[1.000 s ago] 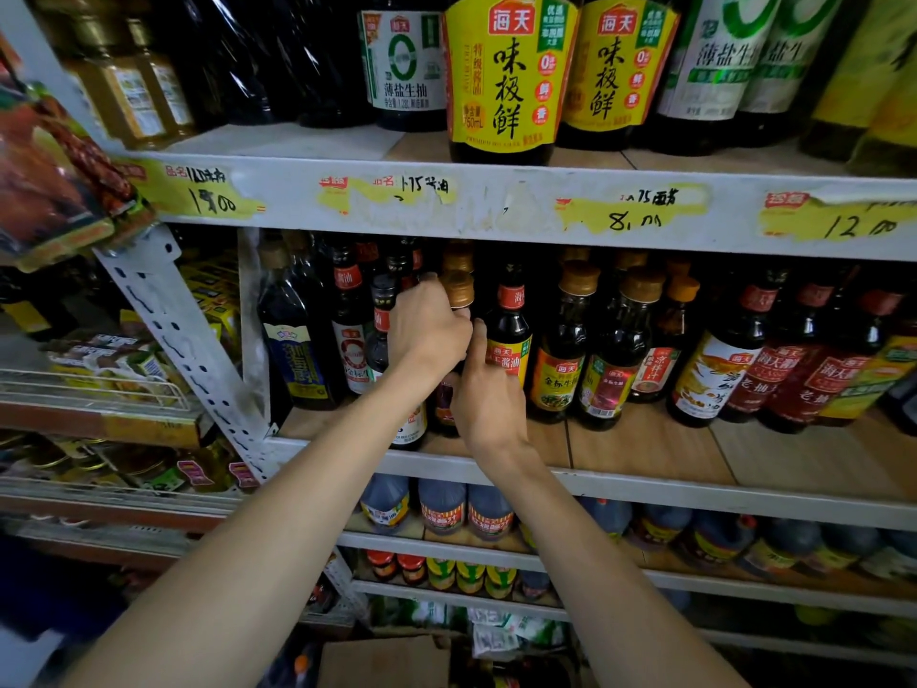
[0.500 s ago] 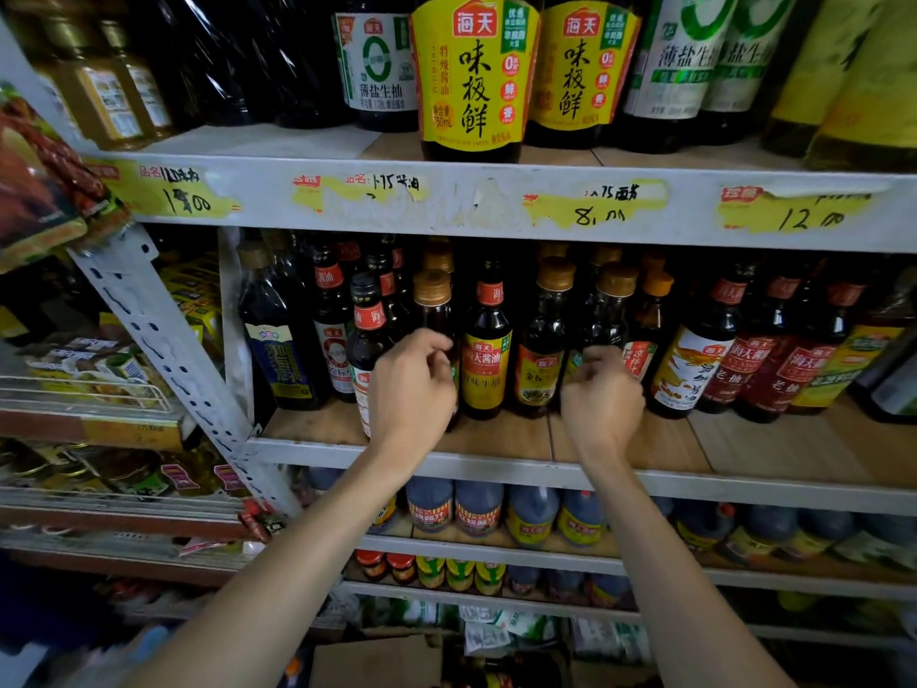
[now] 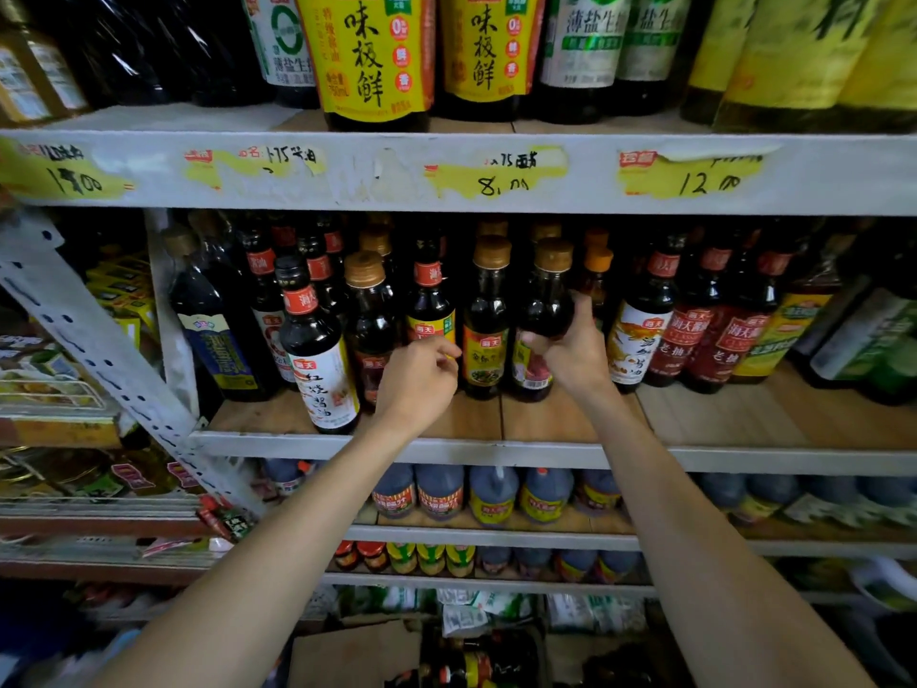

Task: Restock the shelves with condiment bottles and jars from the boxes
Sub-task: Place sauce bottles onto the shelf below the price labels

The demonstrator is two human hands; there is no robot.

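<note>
right hand (image 3: 570, 352) gripped brown-capped bottle (image 3: 543, 295) round its waist | left hand (image 3: 419, 382) curled just left, hold unclear | step wanted bottle upright, label facing near, flush in row

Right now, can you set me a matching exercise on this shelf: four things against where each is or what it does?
1 white-label bottle
2 right hand
3 orange-capped bottle
4 12.00 price tag

A on the upper shelf edge
B holds a brown-capped bottle
C frontmost on the middle shelf, left
D behind the held bottle, slightly right

Pairs: 1-C, 2-B, 3-D, 4-A
</note>
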